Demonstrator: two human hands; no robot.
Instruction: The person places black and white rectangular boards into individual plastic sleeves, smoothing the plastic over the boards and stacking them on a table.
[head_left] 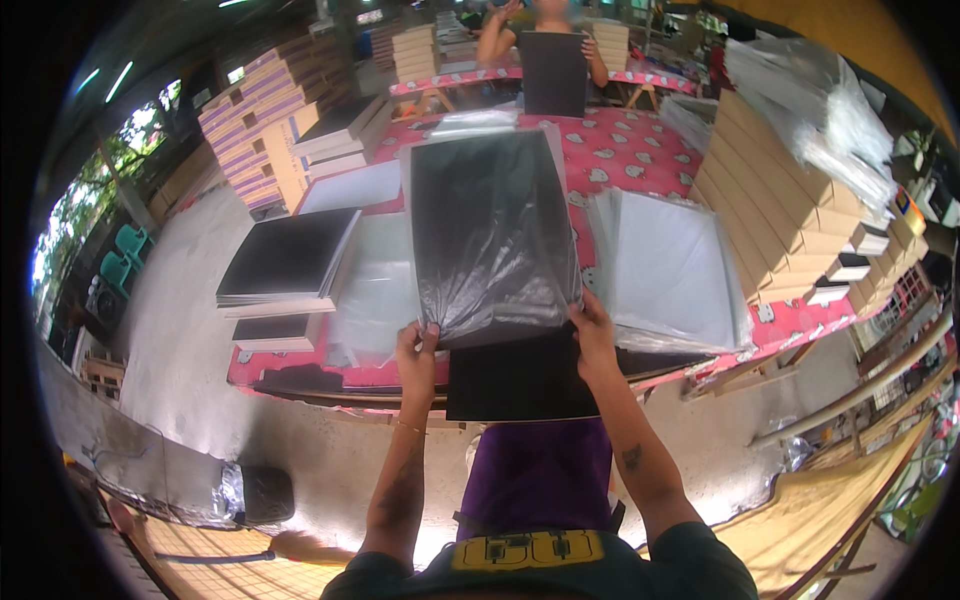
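A black rectangular board or sheet inside a clear plastic bag (490,220) is tilted up in front of me over the table. At its near left corner my left hand (417,352) pinches the bag's edge, thumb on top. My right hand (592,328) grips the near right corner the same way. Creases in the plastic fan out from the near edge. Below the bag, another black board (520,378) juts past the table's front edge; the bag hides its far part. Clear plastic bags (378,290) lie to the left of the held one.
Black-topped stacks (290,255) stand at left, a pile of pale plastic-wrapped sheets (668,260) at right. Tall stacks of cardboard boxes (765,215) flank the pink patterned tablecloth (625,150). Across the table, a person holds up a black board (553,75). A dark stool (268,495) is at lower left.
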